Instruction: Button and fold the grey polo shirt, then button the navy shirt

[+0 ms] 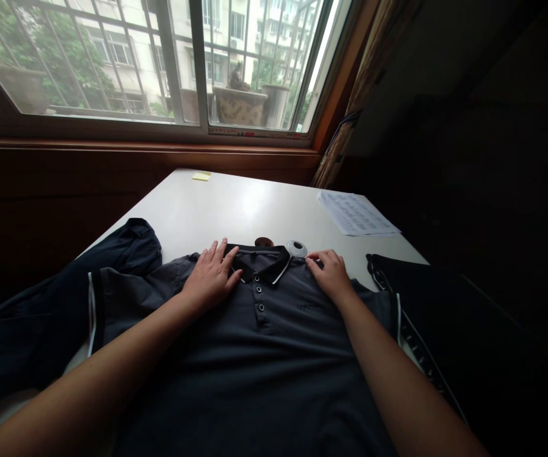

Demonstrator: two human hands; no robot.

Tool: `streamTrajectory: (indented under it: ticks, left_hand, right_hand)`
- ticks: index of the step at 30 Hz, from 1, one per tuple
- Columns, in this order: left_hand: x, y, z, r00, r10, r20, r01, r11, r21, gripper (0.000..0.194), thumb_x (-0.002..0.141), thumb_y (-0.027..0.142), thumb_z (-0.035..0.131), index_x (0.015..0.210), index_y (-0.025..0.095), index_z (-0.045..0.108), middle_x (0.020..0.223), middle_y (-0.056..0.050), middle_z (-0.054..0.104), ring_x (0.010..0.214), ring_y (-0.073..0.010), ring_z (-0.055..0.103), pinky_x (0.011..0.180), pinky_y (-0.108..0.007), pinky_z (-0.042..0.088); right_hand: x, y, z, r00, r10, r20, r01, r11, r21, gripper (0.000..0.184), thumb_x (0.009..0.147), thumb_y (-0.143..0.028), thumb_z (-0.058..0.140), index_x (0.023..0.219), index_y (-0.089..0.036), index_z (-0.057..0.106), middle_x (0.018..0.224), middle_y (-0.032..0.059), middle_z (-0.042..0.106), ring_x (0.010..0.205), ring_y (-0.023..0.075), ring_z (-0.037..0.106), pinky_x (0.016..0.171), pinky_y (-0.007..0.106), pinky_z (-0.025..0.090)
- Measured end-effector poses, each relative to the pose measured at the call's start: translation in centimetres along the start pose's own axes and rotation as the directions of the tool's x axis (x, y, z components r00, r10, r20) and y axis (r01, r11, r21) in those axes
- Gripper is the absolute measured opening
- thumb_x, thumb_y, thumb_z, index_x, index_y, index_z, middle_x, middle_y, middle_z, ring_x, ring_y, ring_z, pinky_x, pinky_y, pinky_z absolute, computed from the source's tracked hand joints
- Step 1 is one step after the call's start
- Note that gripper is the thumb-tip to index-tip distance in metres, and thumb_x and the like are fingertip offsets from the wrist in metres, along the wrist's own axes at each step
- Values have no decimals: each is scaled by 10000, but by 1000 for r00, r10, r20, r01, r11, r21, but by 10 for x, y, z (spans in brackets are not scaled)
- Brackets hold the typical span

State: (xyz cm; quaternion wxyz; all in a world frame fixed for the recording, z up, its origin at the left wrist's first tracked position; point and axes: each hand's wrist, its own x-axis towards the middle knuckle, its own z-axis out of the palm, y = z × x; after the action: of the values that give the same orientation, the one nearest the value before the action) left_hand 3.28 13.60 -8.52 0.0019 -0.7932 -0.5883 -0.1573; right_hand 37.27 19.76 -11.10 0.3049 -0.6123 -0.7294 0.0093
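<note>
A dark grey polo shirt [264,343] with white-trimmed collar and three buttons lies face up on the white table [236,203]. My left hand [212,276] rests flat on its left shoulder beside the collar, fingers stretched out. On the shirt's right shoulder, my right hand [331,273] presses down with its fingers curled at the shoulder edge; whether they pinch the fabric is unclear.
Another dark garment [40,317] lies bunched at the left; a black garment with a white stripe [426,317] lies at the right. A small round white object [297,247], a printed sheet [354,214] and a yellow sticky note [201,176] lie beyond the collar. A window runs behind.
</note>
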Motion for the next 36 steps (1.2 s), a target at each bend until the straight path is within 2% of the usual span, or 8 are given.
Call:
streamTrajectory:
  ticks: [11,14,17,20,24,28,32,36]
  left_hand:
    - [-1,-5,3,986,82,-145,-98,989,-109,426,975,396,540,1355,203,555,1546,-132,401,1468,-354,315,1203,-569,296]
    - [1,-5,-5,961,130,-244,-176,969,-176,275,978,328,532,1204,208,634,1415,-114,517,1412,-320,383,1168,-532,368]
    - [3,1,-16,943,179,-280,-255,930,-263,195,981,279,512,1086,224,667,1198,-83,644,1196,-269,547,1051,-461,482]
    - [8,13,-26,959,223,-175,-272,897,-349,222,987,295,500,1144,226,641,1036,-58,714,1016,-251,606,941,-427,524]
    - [27,37,-40,964,267,-5,-248,889,-385,347,950,320,554,1285,229,567,1098,-61,725,1082,-280,600,988,-445,478]
    - [71,66,-43,970,133,202,-8,853,-522,431,895,346,625,1304,234,545,1134,-74,718,1061,-262,647,982,-380,471]
    - [116,90,-25,948,-4,319,191,808,-557,597,854,458,665,1345,163,497,1022,-118,744,881,-266,704,811,-345,523]
    - [138,102,-8,908,-113,404,357,712,-605,813,739,532,767,1372,115,473,1030,-171,733,762,-271,706,700,-343,526]
  right_hand:
    - [-2,-10,-7,996,-25,-84,35,993,117,208,911,-386,546,819,-212,614,870,78,630,861,249,595,834,391,477]
    - [-3,-14,-12,989,-17,-149,41,986,163,201,921,-390,516,840,-219,585,897,88,612,881,256,584,844,407,487]
    - [-4,-19,-15,983,-14,-183,53,977,209,176,915,-381,508,849,-226,564,909,88,603,888,256,581,848,413,493]
    - [-6,-23,-19,985,-23,-172,68,964,256,153,898,-367,524,834,-232,557,887,71,616,857,242,593,827,394,502]
    - [-8,-26,-21,990,-11,-142,56,947,316,125,876,-345,547,846,-230,585,857,50,659,784,223,607,780,376,507]
    - [-9,-27,-24,991,5,-132,43,933,358,130,856,-336,569,897,-227,625,881,48,698,758,216,615,764,370,513]
    - [-10,-30,-27,989,11,-148,47,925,377,178,874,-345,557,964,-219,644,935,68,721,796,224,639,778,374,523]
    - [-11,-33,-31,988,-10,-152,67,925,374,175,905,-336,539,987,-228,650,994,71,726,877,235,650,834,378,525]
